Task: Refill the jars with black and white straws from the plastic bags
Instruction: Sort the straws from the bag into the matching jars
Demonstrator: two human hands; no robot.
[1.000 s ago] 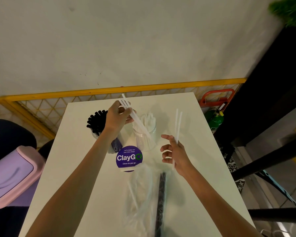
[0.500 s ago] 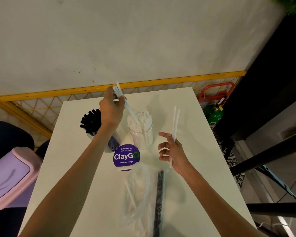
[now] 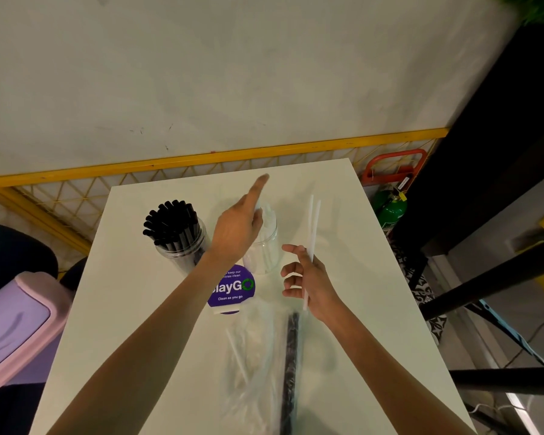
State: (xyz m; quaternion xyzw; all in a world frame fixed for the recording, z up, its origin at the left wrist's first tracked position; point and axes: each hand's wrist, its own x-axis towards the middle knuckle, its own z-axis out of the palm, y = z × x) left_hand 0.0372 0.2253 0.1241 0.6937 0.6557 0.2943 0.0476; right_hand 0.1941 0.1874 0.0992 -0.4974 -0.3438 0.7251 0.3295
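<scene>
On the white table a clear jar with white straws stands next to a jar of black straws. My left hand hovers over the clear jar's mouth, blurred, with its index finger stretched out and no straw plainly in its grip. To the right of that jar, my right hand pinches two white straws that point up and away. Near the table's front lie a clear plastic bag of white straws and a bag of black straws.
A round purple ClayGo sign stands in front of the jars. A pink-lidded bin sits left of the table. A yellow railing runs behind it. On the right are a green cylinder and black metal bars.
My left hand has come down from holding white straws above the clear jar to its mouth, and its index finger now sticks out. My right hand keeps its two straws, barely moved.
</scene>
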